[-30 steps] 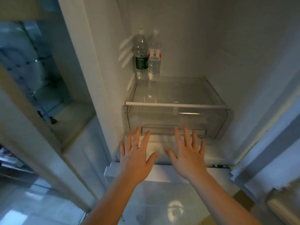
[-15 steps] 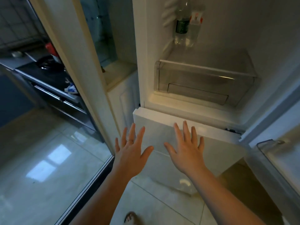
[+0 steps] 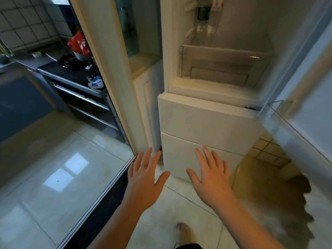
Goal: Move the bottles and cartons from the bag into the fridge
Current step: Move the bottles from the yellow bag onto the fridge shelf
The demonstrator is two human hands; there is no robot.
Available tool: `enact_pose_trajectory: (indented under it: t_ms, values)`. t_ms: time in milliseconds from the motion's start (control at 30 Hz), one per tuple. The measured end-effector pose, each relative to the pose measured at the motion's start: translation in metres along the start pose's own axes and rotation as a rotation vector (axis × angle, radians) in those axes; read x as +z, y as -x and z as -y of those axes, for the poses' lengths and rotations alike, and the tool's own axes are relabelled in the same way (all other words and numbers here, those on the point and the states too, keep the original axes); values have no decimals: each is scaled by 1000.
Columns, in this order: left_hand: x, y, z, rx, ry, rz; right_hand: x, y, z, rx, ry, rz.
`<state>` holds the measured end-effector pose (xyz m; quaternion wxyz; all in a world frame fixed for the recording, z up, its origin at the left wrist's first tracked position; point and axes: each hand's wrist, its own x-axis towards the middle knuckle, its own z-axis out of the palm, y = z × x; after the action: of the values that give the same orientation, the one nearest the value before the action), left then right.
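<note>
Fingers first: my left fingers (image 3: pixel 150 155) are straight and fanned apart, a thin ring (image 3: pixel 143 165) on one of them, thumb swung wide. My right fingers (image 3: pixel 206 157) are spread the same way, thumb out. Neither is touching anything that I can make out. The left hand (image 3: pixel 145 178) hangs palm down in front of the fridge's (image 3: pixel 206 119) lower left corner, and the right hand (image 3: pixel 210 178) hovers in front of its bottom white panel. Both are empty.

Further out, I'm looking at the fridge with its upper compartment open. A clear drawer (image 3: pixel 222 63) sits at the bottom of that compartment. Behind and above it, at the back left of the fridge, stand the two bottles: a dark-label bottle (image 3: pixel 203 13) and, just beside it, a red-label bottle (image 3: pixel 216 15), both blurred and cut off at the top of my view.

The fridge door (image 3: pixel 305 123) swings open on the right, with a clear door shelf (image 3: pixel 280 108) on its inner side. Below the fridge, a bare foot (image 3: pixel 183 230) stands on the pale floor tiles (image 3: pixel 53 177). Well to the left of the fridge, past a cream door frame (image 3: pixel 107 69), I see a dark stove (image 3: pixel 71 62) with a red plastic bundle (image 3: pixel 79 44) above it.
</note>
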<state>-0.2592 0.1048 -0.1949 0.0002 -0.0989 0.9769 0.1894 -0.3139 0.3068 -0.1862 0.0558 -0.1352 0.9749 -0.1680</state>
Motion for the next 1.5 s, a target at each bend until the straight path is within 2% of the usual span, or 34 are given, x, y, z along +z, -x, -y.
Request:
enact_pose_trajectory:
  t_ms: [300,600,800,1200,1500]
  values:
    - [49,132,-9,62,51,117,33,157,-28,103,36,40]
    - [102,226,-80,218,106,343,33,282,-89,227,46,117]
    - [148,278,-172,325,96,450,15,365,-174,335,37,81]
    - [246,384,-412,463,167,431,-50,544,-405,521,5,-32]
    - [283,393,-531,595,146,457,-88,586,-506,627,-67,-130]
